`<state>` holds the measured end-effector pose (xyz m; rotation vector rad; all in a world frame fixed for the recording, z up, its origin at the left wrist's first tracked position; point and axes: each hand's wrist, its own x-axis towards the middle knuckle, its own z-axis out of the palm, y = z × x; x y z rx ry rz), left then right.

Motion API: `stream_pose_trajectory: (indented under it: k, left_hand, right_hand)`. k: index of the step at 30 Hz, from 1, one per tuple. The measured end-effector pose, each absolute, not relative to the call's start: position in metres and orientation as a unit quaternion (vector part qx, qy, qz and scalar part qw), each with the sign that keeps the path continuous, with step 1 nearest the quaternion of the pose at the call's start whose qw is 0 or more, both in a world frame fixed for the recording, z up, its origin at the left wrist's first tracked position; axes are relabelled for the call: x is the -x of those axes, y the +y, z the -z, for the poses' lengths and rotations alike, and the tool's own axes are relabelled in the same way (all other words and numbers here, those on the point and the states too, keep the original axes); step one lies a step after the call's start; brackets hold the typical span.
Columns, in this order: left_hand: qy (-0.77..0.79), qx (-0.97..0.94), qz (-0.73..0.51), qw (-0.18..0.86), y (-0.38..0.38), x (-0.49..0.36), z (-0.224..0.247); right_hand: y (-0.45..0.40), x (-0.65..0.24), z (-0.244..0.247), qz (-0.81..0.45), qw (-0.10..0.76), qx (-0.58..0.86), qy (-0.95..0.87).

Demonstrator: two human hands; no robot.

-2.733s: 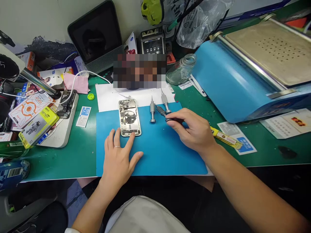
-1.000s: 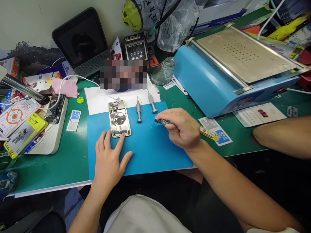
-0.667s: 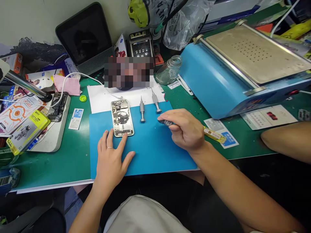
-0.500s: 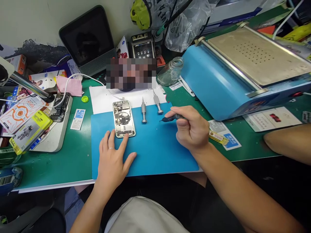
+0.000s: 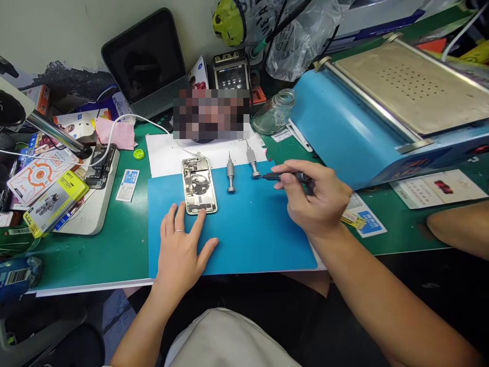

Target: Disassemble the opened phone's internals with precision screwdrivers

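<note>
An opened smartphone, its inner parts bare, lies on a blue mat. My left hand rests on the mat with fingers spread, the index fingertip at the phone's lower end. A ring is on one finger. My right hand is closed around a slim black pointed tool that looks like tweezers, held above the mat's right side, tip toward the left. Two grey precision screwdrivers lie right of the phone; the farther screwdriver is close to the tool's tip.
A blue machine with a perforated metal plate stands at the right, near a glass jar. At the left, boxes and a phone part lie on a white block. A white cable crosses behind. Another person's arm enters from the right.
My right hand has shifted a little right and turned, bringing the black tool's tip beside the farther screwdriver. My left hand stays at the phone. The whole view has shifted slightly.
</note>
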<state>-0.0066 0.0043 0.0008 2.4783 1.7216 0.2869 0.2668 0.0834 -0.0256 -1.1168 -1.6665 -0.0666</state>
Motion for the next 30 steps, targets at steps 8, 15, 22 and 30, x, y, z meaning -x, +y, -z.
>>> stream_pose_trajectory:
  k: [8,15,22,30]
  left_hand:
    - [0.567,-0.816,-0.094,0.058,0.006,0.006,-0.002]
    - [0.572,-0.813,-0.089,0.060,0.005,0.006,-0.002]
    - [0.566,-0.818,-0.092,0.053,0.005,0.006,-0.001]
    - [0.566,-0.817,-0.094,0.054,0.005,0.006,0.000]
  right_hand:
    - [0.087,-0.258,0.021,0.031,0.479,0.372,-0.794]
    - [0.088,-0.258,0.017,0.077,0.510,0.402,-0.756]
    - [0.090,-0.265,0.020,0.108,0.513,0.455,-0.720]
    - [0.096,-0.268,0.037,-0.006,0.357,0.517,-0.778]
